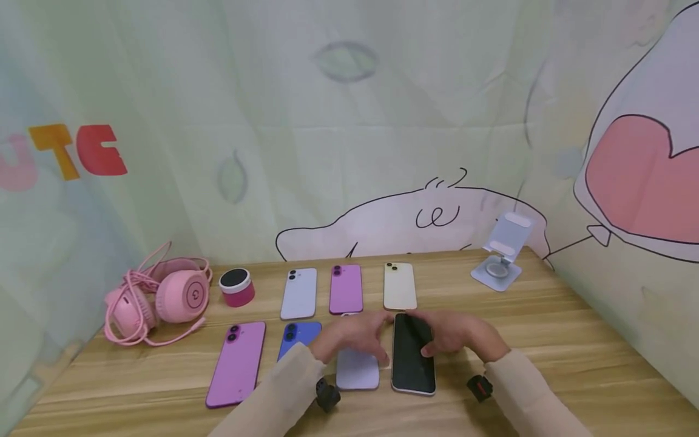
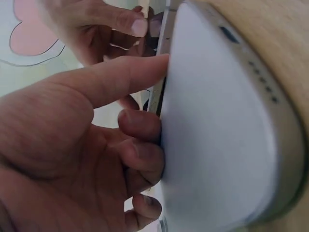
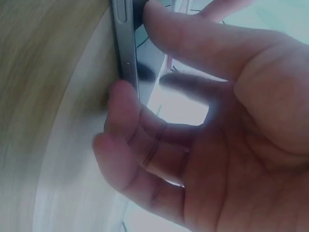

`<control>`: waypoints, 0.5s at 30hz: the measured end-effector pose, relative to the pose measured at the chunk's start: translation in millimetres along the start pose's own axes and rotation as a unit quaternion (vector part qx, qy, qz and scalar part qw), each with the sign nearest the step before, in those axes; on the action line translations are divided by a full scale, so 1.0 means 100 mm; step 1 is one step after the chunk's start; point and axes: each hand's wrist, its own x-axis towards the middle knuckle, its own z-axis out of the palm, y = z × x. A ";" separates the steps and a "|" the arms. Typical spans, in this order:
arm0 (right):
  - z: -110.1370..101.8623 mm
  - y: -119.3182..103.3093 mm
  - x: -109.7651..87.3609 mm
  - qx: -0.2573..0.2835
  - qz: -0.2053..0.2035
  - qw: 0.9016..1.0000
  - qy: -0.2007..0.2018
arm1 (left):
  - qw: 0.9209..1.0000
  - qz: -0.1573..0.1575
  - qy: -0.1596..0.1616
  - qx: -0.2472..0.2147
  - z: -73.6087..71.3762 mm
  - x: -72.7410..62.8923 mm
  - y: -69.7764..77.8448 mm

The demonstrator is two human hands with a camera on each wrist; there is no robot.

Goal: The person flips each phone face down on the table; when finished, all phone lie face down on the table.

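Observation:
A black-screened phone (image 1: 413,364) with a pale metal frame lies face up between my hands. My right hand (image 1: 450,332) is at its right side, thumb over the glass and fingertips by the side edge, as the right wrist view shows. My left hand (image 1: 357,335) reaches over a pale lavender phone (image 1: 357,373) that lies back up. Its loosely bent fingers and thumb are near that phone's right edge, beside the gap between the two phones. In the left wrist view the pale phone's back (image 2: 217,125) fills the foreground. A blue phone (image 1: 300,335) is partly hidden by my left sleeve.
A large purple phone (image 1: 236,364) lies at the left. Behind stand a row of white (image 1: 299,294), purple (image 1: 346,290) and cream (image 1: 400,286) phones lying back up. Pink headphones (image 1: 182,296), a small pink speaker (image 1: 237,288) and a phone stand (image 1: 505,249) sit towards the curtain.

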 end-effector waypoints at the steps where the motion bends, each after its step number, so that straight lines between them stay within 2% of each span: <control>1: 0.00 -0.01 0.00 -0.001 0.004 1.000 0.001 | 1.000 -0.002 0.003 0.010 0.00 -0.01 0.01; 4: 0.00 -0.03 -0.01 -0.010 -0.007 1.000 0.003 | 0.999 -0.014 0.017 0.045 0.02 -0.04 0.04; 6: -0.01 -0.03 -0.02 -0.022 -0.032 0.999 0.000 | 0.997 -0.015 0.030 0.070 0.04 -0.05 0.05; 9: -0.02 -0.02 -0.04 -0.044 -0.052 0.998 -0.014 | 0.995 -0.021 0.042 0.086 0.06 -0.05 0.07; 11: -0.03 -0.03 -0.05 -0.053 -0.043 0.997 -0.032 | 0.995 -0.027 0.047 0.089 0.07 -0.05 0.08; 15: -0.01 -0.09 -0.07 -0.062 0.008 0.997 -0.055 | 0.994 -0.044 0.051 0.087 0.08 -0.02 0.09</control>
